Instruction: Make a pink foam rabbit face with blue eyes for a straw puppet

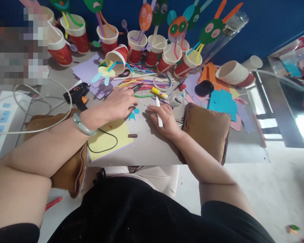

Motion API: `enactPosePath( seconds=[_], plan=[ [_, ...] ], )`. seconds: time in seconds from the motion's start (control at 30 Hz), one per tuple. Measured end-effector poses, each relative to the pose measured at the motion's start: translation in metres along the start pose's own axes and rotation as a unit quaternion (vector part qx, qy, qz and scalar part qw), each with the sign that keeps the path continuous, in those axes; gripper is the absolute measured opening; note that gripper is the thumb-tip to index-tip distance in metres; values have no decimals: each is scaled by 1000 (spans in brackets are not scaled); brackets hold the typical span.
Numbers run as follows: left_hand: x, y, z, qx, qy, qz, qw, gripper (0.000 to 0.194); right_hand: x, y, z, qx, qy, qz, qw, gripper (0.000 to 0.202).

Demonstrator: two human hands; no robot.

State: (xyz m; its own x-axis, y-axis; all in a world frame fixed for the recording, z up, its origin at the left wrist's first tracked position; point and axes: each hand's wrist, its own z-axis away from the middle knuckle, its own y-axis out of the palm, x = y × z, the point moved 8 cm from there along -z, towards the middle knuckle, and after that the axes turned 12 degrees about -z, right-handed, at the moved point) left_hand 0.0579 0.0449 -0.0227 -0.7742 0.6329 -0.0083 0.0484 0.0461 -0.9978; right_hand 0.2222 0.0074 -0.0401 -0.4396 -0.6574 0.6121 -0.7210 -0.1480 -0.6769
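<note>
My left hand rests low over the table, its fingers loosely bent and apart. Its fingertips are beside small blue paper cutouts, one round and one with a jagged edge. Just behind those fingers lies a black marker, partly covered by the hand. My right hand is closed around a white marker, which stands nearly upright in its grip. A yellow glue stick and a roll of clear tape lie beyond the right hand. A short brown stick lies between my forearms.
Red paper cups holding paper animal faces line the back; one cup lies tipped over. A black glue gun is at left. Brown cushions support both forearms. Yellow paper lies under a black cord. Stacked cups lie at right.
</note>
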Motion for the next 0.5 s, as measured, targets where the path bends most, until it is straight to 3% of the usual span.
enactPosePath(
  seconds=[0.3,0.5],
  plan=[
    [-10,10,-1,6,4,-13,1000,19,-3,-31,5,-162,52,5,985,25],
    [-13,18,1,2,0,-4,1000,22,0,-30,5,-162,52,11,985,21]
  ],
)
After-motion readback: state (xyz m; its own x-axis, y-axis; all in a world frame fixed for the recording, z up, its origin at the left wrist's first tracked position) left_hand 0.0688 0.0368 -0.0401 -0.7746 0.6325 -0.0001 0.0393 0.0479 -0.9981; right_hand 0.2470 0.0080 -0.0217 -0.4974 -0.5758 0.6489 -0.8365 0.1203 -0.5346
